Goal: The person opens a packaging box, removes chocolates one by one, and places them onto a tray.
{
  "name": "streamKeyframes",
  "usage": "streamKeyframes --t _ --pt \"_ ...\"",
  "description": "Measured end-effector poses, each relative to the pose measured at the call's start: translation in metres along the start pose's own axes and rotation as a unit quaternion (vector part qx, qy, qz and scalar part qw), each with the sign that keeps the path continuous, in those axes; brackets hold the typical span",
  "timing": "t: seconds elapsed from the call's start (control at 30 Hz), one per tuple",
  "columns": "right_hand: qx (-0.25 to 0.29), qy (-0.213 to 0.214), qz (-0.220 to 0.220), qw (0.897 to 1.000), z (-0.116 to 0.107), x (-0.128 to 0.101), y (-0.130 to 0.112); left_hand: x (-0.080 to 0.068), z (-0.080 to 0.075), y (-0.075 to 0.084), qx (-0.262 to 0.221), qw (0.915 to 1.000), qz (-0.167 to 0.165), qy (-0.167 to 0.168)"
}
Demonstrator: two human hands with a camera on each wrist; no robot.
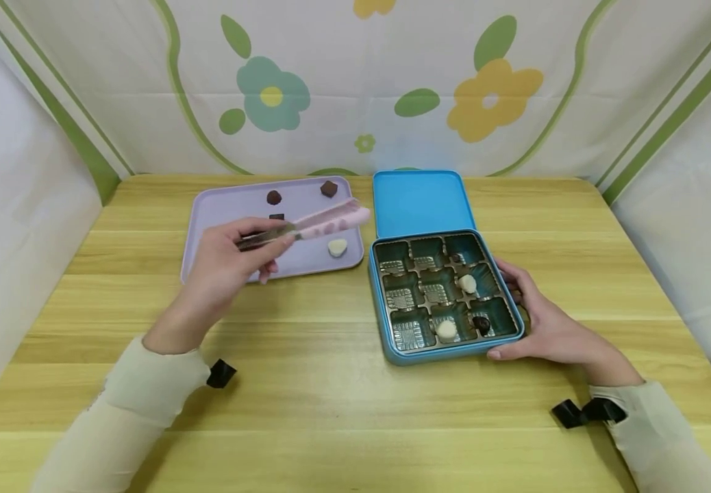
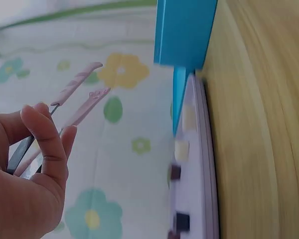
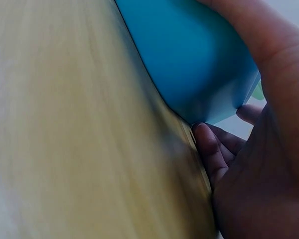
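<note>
- Pink tongs are up in the air left of the blue tin, looks like over the purple tray
- probably light, springy, kinda slick; I'd pinch the dark rear part
- Left hand does exactly that, thumb and fingers curled in, tips apart with nothing between
- Right hand is half spread, gripping the tin's near right corner
</note>
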State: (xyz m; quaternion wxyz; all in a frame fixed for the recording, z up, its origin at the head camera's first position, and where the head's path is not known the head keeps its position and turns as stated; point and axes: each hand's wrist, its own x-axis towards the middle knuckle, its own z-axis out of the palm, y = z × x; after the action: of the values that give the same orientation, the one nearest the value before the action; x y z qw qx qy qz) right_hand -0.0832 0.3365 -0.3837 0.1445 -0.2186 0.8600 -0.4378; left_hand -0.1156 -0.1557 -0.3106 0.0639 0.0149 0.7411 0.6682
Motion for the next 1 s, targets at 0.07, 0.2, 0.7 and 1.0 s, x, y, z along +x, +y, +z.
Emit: streamKeyframes --t 0.07,0.2,0.7,1.0 --pt "0.000 0.000 0.001 1.000 0.000 0.000 0.000 -0.003 0.014 0.003 0.032 0.9991 0.005 -0.028" --pt "-0.001 0.001 0.001 1.000 0.000 0.000 0.000 -0.007 0.040 0.007 0.088 0.9911 0.046 -0.088" --pt "-0.016 0.003 0.005 1.000 -0.001 0.002 0.001 -0.017 0.107 0.010 0.208 0.9231 0.245 -0.212" --pt "-0.013 0.002 0.004 1.000 -0.001 0.000 0.001 -0.020 0.130 0.029 0.314 0.8920 0.233 -0.227"
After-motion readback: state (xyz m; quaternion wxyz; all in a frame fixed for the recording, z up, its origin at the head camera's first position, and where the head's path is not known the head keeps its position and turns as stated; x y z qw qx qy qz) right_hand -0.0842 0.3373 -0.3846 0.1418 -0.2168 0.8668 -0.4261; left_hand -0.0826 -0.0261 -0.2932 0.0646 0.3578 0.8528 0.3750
